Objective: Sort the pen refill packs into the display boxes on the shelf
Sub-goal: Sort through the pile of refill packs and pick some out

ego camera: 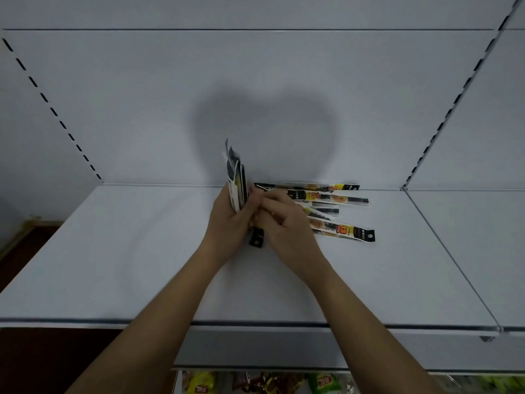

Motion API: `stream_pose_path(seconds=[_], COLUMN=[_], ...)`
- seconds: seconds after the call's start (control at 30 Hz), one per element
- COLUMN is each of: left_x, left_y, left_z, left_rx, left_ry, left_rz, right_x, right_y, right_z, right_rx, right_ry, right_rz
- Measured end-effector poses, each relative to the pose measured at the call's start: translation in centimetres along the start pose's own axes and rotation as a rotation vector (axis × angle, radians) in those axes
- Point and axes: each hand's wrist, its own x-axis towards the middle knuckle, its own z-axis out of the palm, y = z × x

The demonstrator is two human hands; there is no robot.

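My left hand (pixel 227 223) grips an upright bundle of pen refill packs (pixel 235 177), their tops fanning above my fingers and a black hang tab (pixel 256 239) sticking out below. My right hand (pixel 284 223) is pressed against the left one, its fingers curled at the bundle's side; what they hold is hidden. Several loose refill packs (pixel 326 197) lie in a heap on the white shelf (pixel 127 251), just right of and partly under my right hand. One pack (pixel 349 233) points toward the right front. No display box is in view.
The shelf's white back panel (pixel 255 81) rises right behind the heap. Slotted uprights (pixel 443 120) stand at both sides. A seam (pixel 443 245) divides this shelf from the neighbouring one on the right. Snack packets (pixel 255 382) sit on the lower shelf.
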Motion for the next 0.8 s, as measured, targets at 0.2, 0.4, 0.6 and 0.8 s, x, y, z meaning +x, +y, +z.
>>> stream_pose_path(seconds=[0.2,0.4,0.6,0.8], left_x=[-1.2,-2.3,-2.7,-3.7], left_y=[1.0,0.3,1.2,2.2], left_z=[-0.5,-0.3,-1.7,-2.3], left_rx=[0.010,0.261,0.281,0.245], left_ry=[0.018,-0.207,-0.172,-0.237], left_rz=[0.032,-0.097,-0.019,-0.061], right_x=[-0.3,-1.2,-3.7,-8.7], right_y=[-1.9,-2.3,-4.6,-7.1], right_z=[-1.3,-0.1,-3.0,-6.6], right_rx=[0.209,0.300,0.128,-0.190], right_ry=[0.193,-0.100,-0.141,-0.010], right_rz=[0.074,0.319,0.360,0.467])
